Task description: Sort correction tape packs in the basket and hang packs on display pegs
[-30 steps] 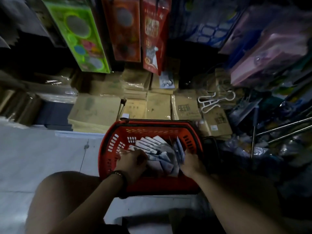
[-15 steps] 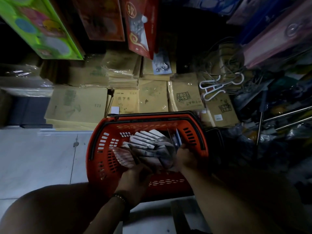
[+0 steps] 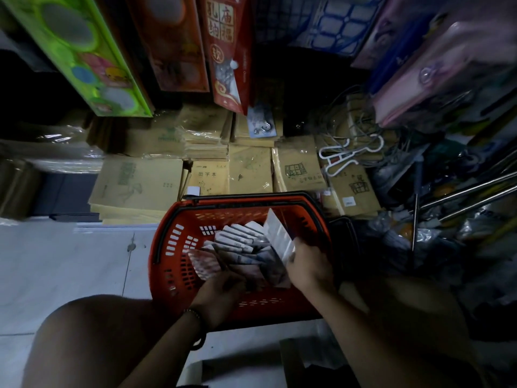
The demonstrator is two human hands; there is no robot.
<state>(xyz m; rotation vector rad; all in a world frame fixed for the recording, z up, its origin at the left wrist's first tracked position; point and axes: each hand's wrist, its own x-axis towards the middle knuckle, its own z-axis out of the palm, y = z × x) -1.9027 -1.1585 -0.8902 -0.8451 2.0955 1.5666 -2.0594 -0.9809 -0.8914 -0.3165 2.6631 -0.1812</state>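
Left of the red basket (image 3: 165, 242) lies open pale floor (image 3: 70, 261), the freest side. Inside it, at the near-left, the left hand (image 3: 221, 289) curls its fingers round the near end of the correction tape packs (image 3: 240, 239), which fan across the basket's middle. By the basket's right wall the right hand (image 3: 307, 267) pinches a stack of packs (image 3: 279, 236), held tilted on edge above the pile. Brown notebook bundles (image 3: 249, 169) sit just beyond the basket's far rim. To its right, dark clutter and metal rods (image 3: 470, 191) crowd close.
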